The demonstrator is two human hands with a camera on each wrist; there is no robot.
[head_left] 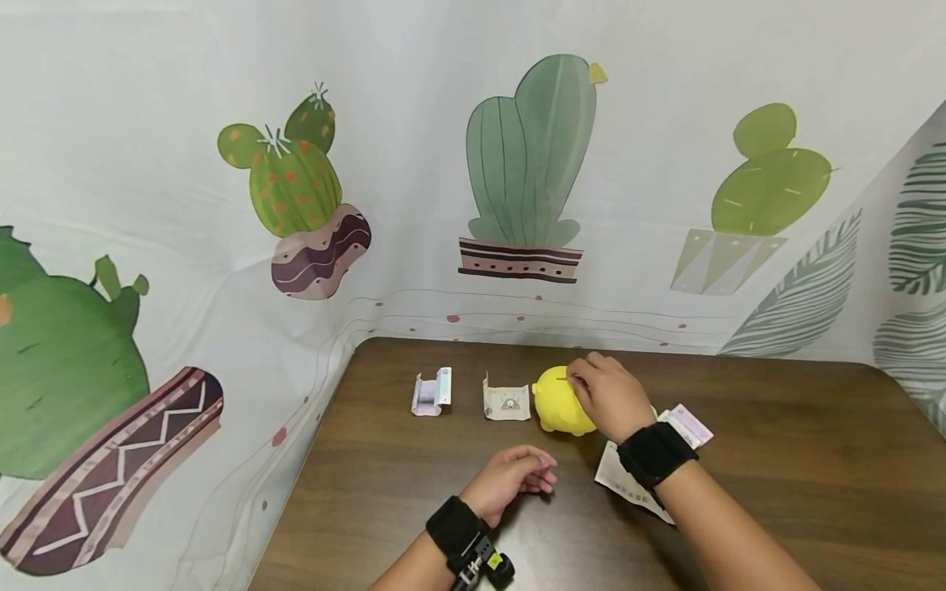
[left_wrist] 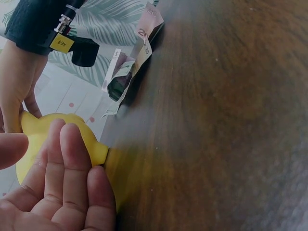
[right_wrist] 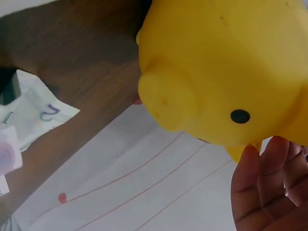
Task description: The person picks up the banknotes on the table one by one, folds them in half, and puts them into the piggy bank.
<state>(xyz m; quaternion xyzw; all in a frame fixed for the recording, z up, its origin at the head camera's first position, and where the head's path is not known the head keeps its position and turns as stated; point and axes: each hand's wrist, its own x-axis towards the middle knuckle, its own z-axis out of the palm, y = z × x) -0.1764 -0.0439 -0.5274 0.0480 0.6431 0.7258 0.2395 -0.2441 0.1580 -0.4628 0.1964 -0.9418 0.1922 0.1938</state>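
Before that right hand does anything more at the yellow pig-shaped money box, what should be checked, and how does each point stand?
1. Yellow pig-shaped plastic money box standing on the dark wooden table: ok.
2. Right hand resting on its top: ok.
3. Something in the right fingers: cannot tell.
4. Left hand free, fingers loosely curled: ok.
5. Two folded banknotes lie left of the pig, within view: ok.
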